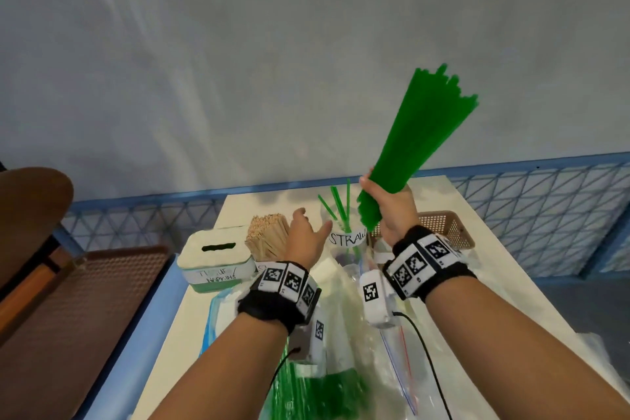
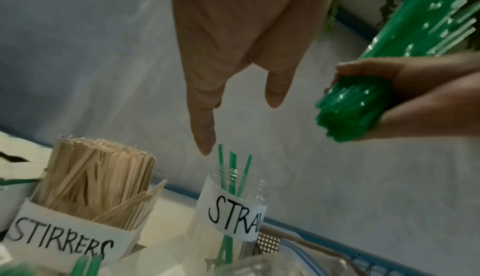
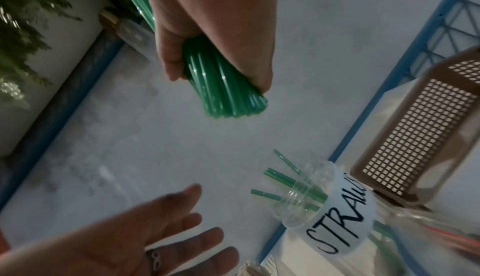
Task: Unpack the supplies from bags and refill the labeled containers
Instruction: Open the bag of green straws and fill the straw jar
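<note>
My right hand (image 1: 387,204) grips a thick bundle of green straws (image 1: 419,143) near its lower end, held up above the table with the tops fanning out; the bundle's end (image 2: 350,112) (image 3: 228,92) hangs above and to the right of the clear jar labelled STRAWS (image 1: 347,239) (image 2: 233,204) (image 3: 324,204). The jar holds a few green straws. My left hand (image 1: 306,232) (image 2: 233,55) (image 3: 145,235) is open, fingers straight, just left of the jar and touching nothing.
A container of wooden stirrers (image 1: 267,237) (image 2: 85,182) stands left of the jar, then a tissue/napkins box (image 1: 218,256). A brown mesh basket (image 1: 446,225) (image 3: 420,128) sits to the right. Clear zip bags (image 1: 341,368) with more green straws lie near me on the white table (image 1: 504,283).
</note>
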Demonstrator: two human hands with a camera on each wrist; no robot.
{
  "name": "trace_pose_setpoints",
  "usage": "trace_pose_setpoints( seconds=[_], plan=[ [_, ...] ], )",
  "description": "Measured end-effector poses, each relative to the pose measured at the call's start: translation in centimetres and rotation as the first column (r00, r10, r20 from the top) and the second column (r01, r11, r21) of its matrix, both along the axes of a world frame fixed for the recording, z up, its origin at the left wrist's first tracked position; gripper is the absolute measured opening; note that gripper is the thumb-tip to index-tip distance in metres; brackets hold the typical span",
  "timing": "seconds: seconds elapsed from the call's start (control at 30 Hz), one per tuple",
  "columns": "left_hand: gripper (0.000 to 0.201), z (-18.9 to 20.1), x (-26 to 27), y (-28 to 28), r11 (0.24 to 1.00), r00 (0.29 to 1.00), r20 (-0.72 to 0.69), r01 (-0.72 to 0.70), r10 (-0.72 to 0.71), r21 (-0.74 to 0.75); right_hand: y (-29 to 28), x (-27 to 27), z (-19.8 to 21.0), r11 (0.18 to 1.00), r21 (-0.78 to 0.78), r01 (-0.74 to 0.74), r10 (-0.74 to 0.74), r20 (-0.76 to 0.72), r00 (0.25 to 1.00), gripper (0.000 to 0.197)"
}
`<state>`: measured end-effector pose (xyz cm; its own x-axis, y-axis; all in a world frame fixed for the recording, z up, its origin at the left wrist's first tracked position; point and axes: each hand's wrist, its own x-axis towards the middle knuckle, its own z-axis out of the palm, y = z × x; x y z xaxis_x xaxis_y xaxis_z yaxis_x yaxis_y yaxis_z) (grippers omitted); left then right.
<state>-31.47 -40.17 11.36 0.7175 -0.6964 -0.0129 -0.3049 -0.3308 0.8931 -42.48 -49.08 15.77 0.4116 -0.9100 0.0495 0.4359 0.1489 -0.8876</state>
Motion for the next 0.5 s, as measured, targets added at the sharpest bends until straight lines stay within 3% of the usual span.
trace_pose_setpoints(
  seconds=[0.27,0.43,0.5],
  plan=[
    [0.098,-2.1,3.8,-4.9,0.975,0.985,0.058,0.149,-0.161,0.162,-5.4,7.8,-3.3,0.993,-0.092,0.073,-0.093,-0.234,0.968,0.040],
    [0.103,-3.7,5.4,-6.7,0.965,0.974,0.048,0.210,-0.220,0.157,-7.3,9.6,-6.4,0.992,-0.105,0.073,-0.106,-0.346,0.932,0.037],
    [0.100,-4.2,5.7,-7.3,0.966,0.972,0.043,0.223,-0.230,0.131,-7.5,9.9,-7.3,0.991,-0.121,0.055,-0.097,-0.371,0.924,0.026]
  ],
)
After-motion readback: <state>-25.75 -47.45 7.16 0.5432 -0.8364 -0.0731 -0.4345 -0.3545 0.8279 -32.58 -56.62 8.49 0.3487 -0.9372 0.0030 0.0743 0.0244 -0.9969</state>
